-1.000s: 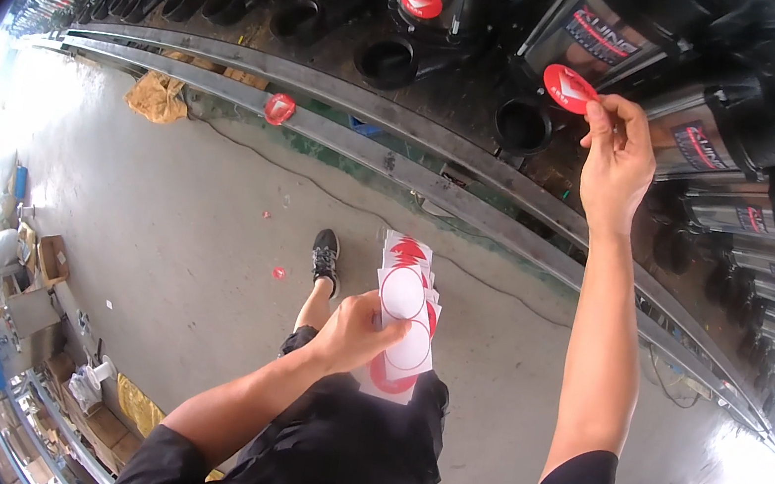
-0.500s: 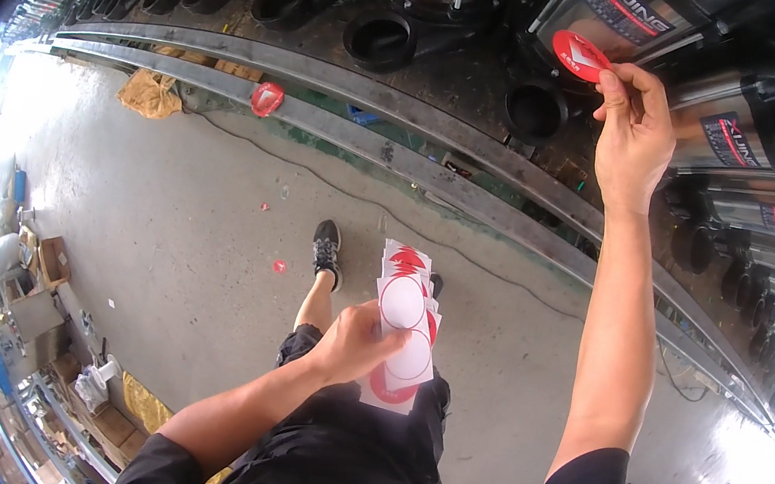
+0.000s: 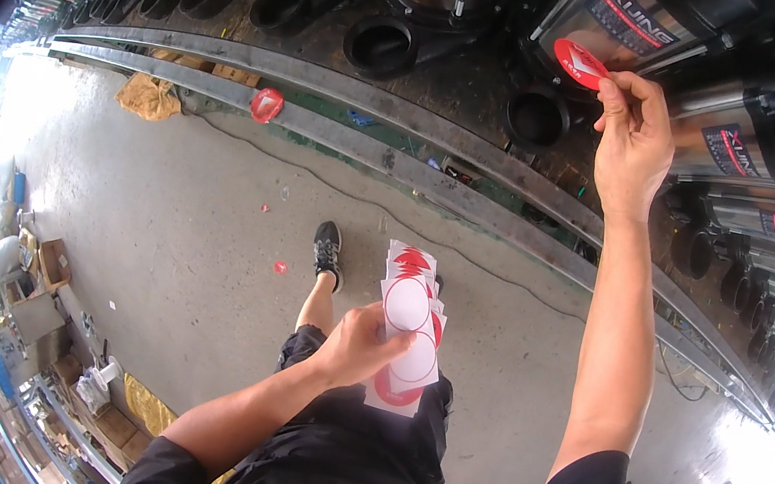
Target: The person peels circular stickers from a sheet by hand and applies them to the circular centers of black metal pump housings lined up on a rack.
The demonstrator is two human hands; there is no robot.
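While the right grip (image 3: 633, 154) pinches a round red sticker (image 3: 579, 62) beside a steel cylinder (image 3: 577, 18) and the left grip (image 3: 360, 346) clasps sticker sheets (image 3: 409, 305), we judge that sticker light, pliable, tacky, best held by its rim.

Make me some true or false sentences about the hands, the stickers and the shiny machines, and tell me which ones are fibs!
1. The right hand holds a red sticker. True.
2. The left hand is empty. False: it holds a bunch of sticker sheets.
3. A round red piece is on the metal rail. True.
4. The person's left shoe is bright pink. False: it is mostly black.
5. The floor is grey. True.
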